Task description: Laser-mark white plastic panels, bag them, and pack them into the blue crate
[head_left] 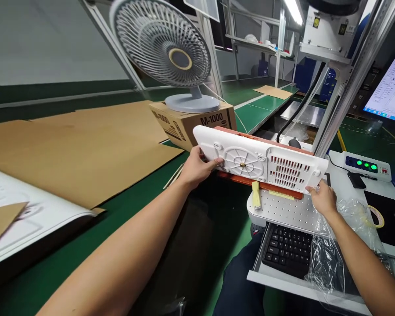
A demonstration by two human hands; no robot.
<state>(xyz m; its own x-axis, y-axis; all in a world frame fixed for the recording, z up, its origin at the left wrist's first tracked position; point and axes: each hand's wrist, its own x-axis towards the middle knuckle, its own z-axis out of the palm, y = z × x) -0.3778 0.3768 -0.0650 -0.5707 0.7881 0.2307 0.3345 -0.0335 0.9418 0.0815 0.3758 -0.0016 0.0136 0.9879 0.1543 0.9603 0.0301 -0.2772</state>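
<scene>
A long white plastic panel (266, 164), with a round ribbed area and a slotted grille, is held tilted up between both hands. My left hand (199, 166) grips its left end, thumb on the front face. At its lower right corner, my right hand (322, 196) pinches the edge. Behind the panel, an orange-red piece (237, 179) shows above and below it. A yellow strip (256, 195) hangs just under the panel, over a perforated metal plate (283, 210).
A grey fan (181, 59) stands on a cardboard box (184, 129) behind. Cardboard sheets (85, 145) lie left. A keyboard (288, 250) sits in a drawer, with clear plastic film (329, 259) beside it. Tape (376, 217), a control box (365, 164) and a monitor (390, 87) are right.
</scene>
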